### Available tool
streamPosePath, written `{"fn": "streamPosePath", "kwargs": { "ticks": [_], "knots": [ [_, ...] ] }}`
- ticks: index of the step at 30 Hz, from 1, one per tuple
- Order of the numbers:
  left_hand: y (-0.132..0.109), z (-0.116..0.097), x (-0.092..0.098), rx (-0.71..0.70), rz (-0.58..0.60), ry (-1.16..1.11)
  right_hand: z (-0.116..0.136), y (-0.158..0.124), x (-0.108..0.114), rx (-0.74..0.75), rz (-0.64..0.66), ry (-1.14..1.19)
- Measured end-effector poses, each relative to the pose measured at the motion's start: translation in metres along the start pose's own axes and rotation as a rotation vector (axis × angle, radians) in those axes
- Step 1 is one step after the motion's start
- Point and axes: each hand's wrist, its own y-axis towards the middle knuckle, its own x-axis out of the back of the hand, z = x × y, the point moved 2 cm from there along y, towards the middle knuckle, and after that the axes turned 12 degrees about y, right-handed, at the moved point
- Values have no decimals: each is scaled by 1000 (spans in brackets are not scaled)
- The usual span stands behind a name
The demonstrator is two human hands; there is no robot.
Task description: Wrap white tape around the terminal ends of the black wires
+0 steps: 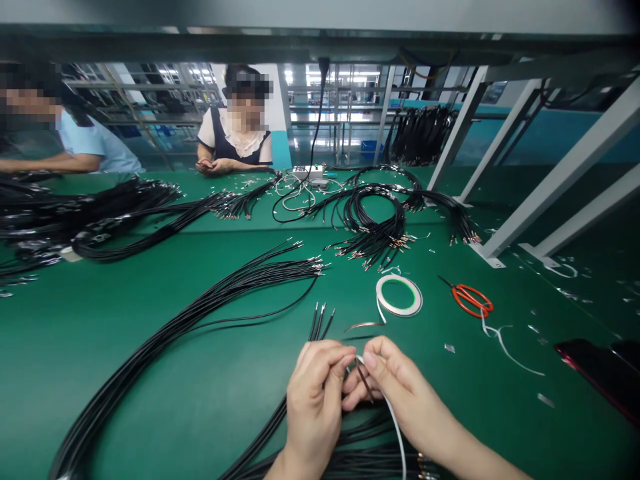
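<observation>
Right at the center, you've got a black cable [364,379] with a white tape strip [393,417] running down from it, low on the green work mat [150,373]! Your left hand [315,407] is curled shut around the cable, fingers pressed together, while your right hand [400,387] pinches in tight right beside it, thumb and fingertips closed on the spot where tape meets cable. Under your wrists sits a bundle of black cables [350,453], and just ahead, a few crimped terminals [320,320] stand up off the mat. To your right, there's a roll of white tape [399,295], then orange-handled scissors [470,300] with a loose strip of white tape [505,350] trailing off them, and a dark smartphone [600,373] at the edge. Further out, more cable bundles [370,220] sprawl across the bench, and across from you a co-worker [235,127] has both hands together at the mat's far edge!
</observation>
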Motion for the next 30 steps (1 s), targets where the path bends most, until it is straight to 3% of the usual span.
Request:
{"fn": "streamPosePath", "kwargs": {
  "ticks": [8,10,12,14,16,18,22,30],
  "knots": [
    [0,-3,1,-7,-41,-13,8,2,15,175,-230,-506],
    [0,-2,1,-12,-43,-9,13,3,20,297,-318,-746],
    [0,-3,-1,-27,-26,3,17,-1,19,513,-374,-973],
    [0,-3,-2,-42,-10,13,17,-7,11,723,-293,-1076],
    [0,-4,-3,-53,0,5,13,-14,2,833,-159,-1075],
    [-1,-5,-4,-57,6,-11,8,-17,-4,839,-105,-1117],
    [-2,-6,-5,-99,13,1,5,-9,-1,714,-43,-1184],
    [0,-6,0,-110,-23,-2,11,3,13,598,-98,-900]
  ]
}}
